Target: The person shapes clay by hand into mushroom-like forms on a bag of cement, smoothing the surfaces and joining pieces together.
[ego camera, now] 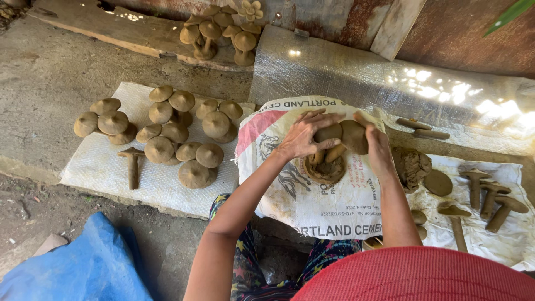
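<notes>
Red ribbed cloth [418,276] on the person fills the lower right edge, nearest the lens, with patterned fabric [329,259] below the forearms; blue sheeting [83,267] lies on the dirt floor at lower left. Both hands work at a clay mushroom cluster [334,147] standing on a printed cement sack [329,206] draped over the work surface; left hand [304,136] rests with fingers spread over one rounded cap, pressing rather than clenched; right hand [379,150] cups the neighbouring cap from the side, fingers curved against it. Just right of the cluster sits a rough lump of clay [412,166], with a flat clay disc [438,183] beside it; further right, loose clay stems [490,195] lie on a white cloth [501,245]. Left of the sack, finished mushroom clusters [178,139] crowd a white woven mat [106,167], one single stem piece [132,164] lying apart; more clusters [223,33] stand on a wooden plank [128,30] at the rear, before rusted sheet metal [462,33]. Clear plastic sheeting [334,69] covers the ledge behind the sack.
</notes>
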